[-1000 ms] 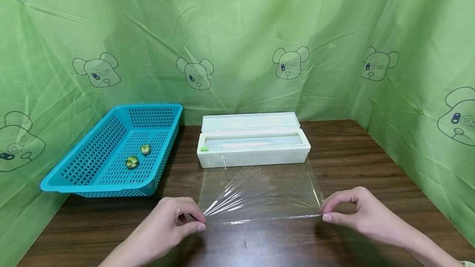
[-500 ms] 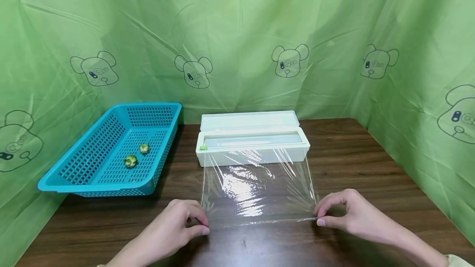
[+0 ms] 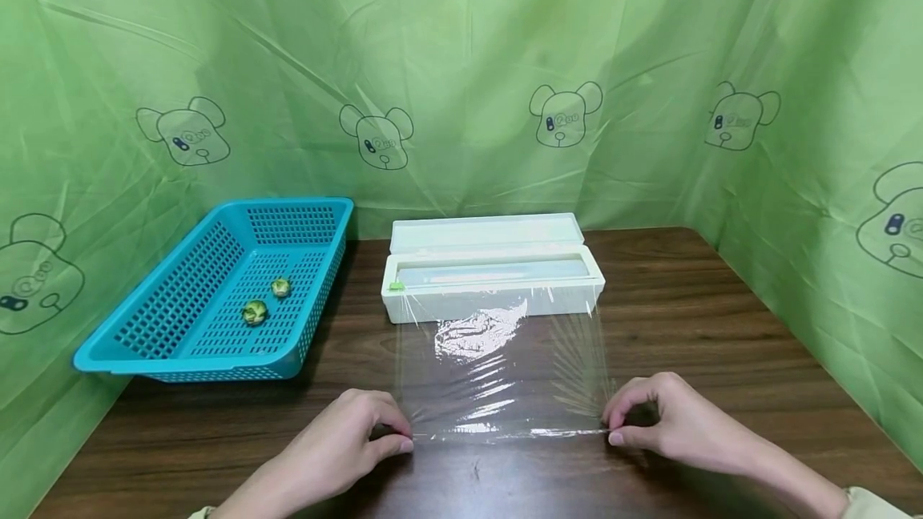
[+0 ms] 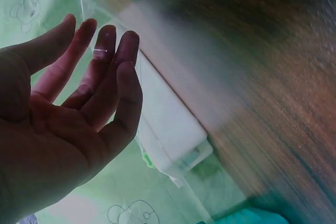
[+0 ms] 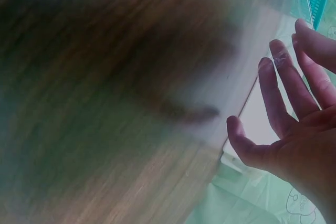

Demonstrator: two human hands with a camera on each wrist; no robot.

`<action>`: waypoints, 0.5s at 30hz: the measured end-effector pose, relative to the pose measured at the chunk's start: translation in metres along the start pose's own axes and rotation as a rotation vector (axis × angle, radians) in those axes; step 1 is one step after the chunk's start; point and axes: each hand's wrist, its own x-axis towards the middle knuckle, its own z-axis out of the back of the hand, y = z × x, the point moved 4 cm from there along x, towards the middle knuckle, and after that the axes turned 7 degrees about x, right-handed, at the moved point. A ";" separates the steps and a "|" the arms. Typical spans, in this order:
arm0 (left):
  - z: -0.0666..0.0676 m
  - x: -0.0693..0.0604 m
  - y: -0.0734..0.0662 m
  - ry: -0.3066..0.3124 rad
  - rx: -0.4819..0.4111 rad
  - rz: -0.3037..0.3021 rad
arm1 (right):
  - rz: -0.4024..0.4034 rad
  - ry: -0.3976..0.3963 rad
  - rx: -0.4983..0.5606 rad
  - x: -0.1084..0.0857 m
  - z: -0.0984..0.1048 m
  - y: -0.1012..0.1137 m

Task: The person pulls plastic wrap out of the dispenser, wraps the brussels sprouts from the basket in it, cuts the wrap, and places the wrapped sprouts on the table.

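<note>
Clear film point(image 3: 505, 379) is spanning out from the white box point(image 3: 490, 253), left hand point(image 3: 353, 435) and right hand point(image 3: 652, 423) fingers pinching its corners farthest from the box, presumably for even tension.

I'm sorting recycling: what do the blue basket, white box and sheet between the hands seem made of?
Blue basket: likely molded plastic, satin, with regular openings. White box: probably plastic, smooth and softly matte, with an even surface. Sheet: glossy clear film, likely plastic: glare, creases, tabletop showing through.
</note>
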 end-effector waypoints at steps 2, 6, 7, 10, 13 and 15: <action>-0.001 0.000 0.000 0.010 0.025 0.013 | 0.013 0.004 -0.011 0.001 -0.002 -0.001; -0.002 0.001 0.000 0.029 0.062 0.049 | 0.027 0.016 -0.020 0.002 -0.004 -0.001; -0.003 0.001 0.000 0.034 0.067 0.054 | 0.030 0.019 -0.023 0.002 -0.005 -0.001; -0.005 0.002 0.000 0.051 0.057 0.055 | 0.047 0.029 -0.039 0.004 -0.006 -0.001; -0.006 0.004 -0.001 0.064 0.049 0.021 | 0.071 0.037 -0.054 0.005 -0.007 -0.001; -0.007 0.005 -0.001 0.070 0.050 -0.008 | 0.086 0.044 -0.059 0.006 -0.007 -0.001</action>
